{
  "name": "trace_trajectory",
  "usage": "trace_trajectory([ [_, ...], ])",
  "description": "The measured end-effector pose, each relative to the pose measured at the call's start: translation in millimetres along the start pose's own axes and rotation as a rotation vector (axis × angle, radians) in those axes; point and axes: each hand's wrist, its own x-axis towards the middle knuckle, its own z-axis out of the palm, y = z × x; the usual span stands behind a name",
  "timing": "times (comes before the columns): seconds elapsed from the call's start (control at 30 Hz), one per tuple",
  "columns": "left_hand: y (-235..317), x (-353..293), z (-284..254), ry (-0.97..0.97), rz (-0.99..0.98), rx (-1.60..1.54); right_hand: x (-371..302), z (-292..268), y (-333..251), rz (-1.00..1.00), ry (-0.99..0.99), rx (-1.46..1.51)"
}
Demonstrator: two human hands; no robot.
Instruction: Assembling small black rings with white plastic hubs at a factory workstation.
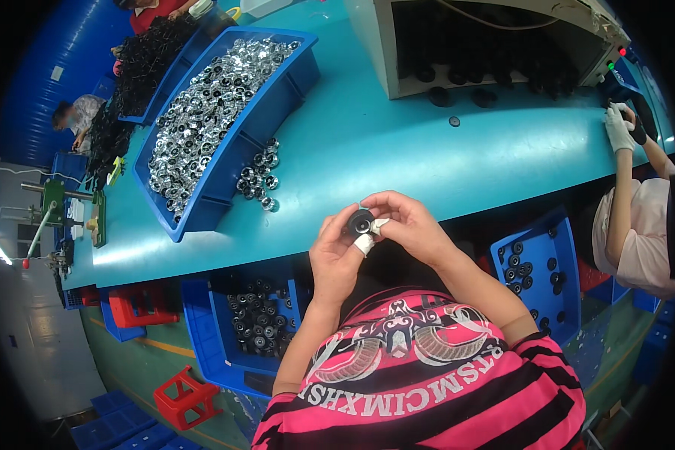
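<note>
A small round black wheel (361, 221) with a shiny centre is held up in front of my chest, near the table's front edge. My left hand (334, 253) grips it from the left, with white wrapping on the thumb. From the right, my right hand (412, 229) pinches it too, its thumb also wrapped in white. Just beyond my hands stands a long blue bin (256, 120) heaped with shiny silver round parts (217, 112). Several more silver parts (259, 174) lie loose on the table beside it.
Below the edge, a left blue bin (221, 330) and a right blue bin (570, 289) hold black wheels. A pale box-shaped machine (386, 49) stands at the back, black pieces inside. A co-worker's gloved hand (620, 131) is at far right. A green hand press (51, 202) stands left.
</note>
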Motion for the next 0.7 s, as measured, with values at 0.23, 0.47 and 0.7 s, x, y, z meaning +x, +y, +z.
trace_trajectory([
  [0.23,3,-4,-5,0.069,-0.085,-0.130,1,-3,2,0.036,-0.051,0.062],
  [0.47,5,-3,-10,0.139,0.534,0.933,-1,5,1,-0.042,-0.085,0.017],
  [0.7,-1,-4,-7,0.180,0.663,0.896,-2,7,1,0.007,-0.087,0.091],
])
